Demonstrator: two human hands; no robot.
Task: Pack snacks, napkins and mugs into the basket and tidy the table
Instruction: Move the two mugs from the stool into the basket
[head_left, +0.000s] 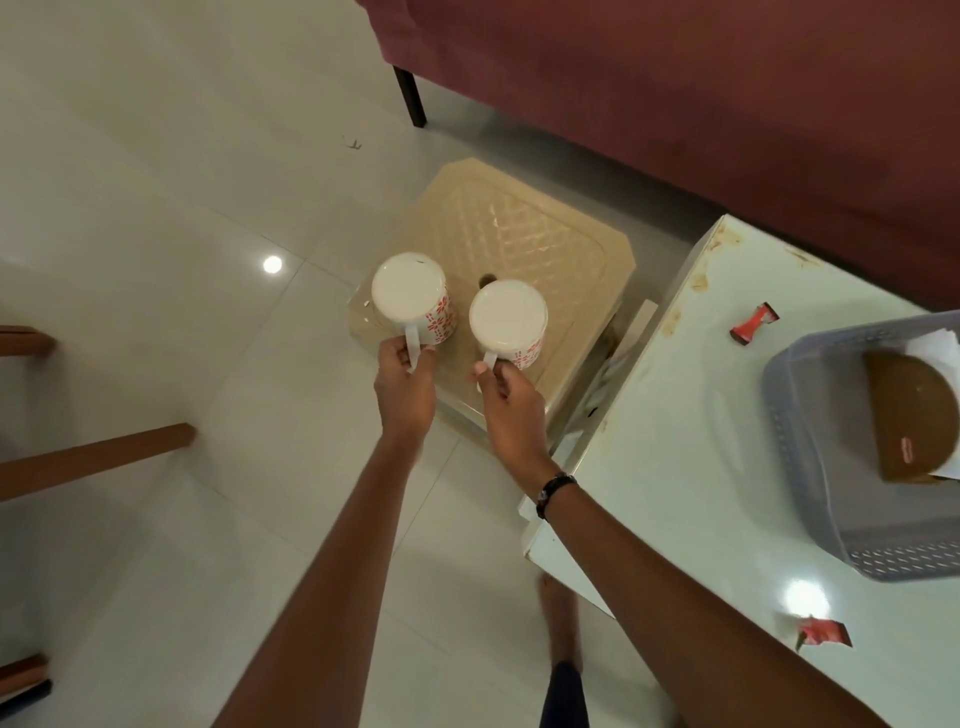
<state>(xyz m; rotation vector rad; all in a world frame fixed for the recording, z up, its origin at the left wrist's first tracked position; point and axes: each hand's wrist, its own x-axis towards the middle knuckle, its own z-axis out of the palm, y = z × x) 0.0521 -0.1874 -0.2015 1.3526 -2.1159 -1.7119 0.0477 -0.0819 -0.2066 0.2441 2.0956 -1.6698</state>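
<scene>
step in hand: collecting the mugs. landmark is the beige moulded plastic stool (524, 234), its top diamond-embossed. both mugs are upside down over the stool's near edge, whether resting or lifted cannot be told. the left hand (405, 384) pinches the handle of the left white glazed ceramic mug with red floral print (413, 296); the right hand (511, 402) pinches the handle of the right matching white mug (508, 319). the grey perforated plastic basket (810, 467), holding a brown half-round packet (906, 415), sits right of the stool on the pale glossy table (675, 441). next move, in my judgement: carry both mugs right into the basket. two red wrappers (753, 325) remain on the table.
</scene>
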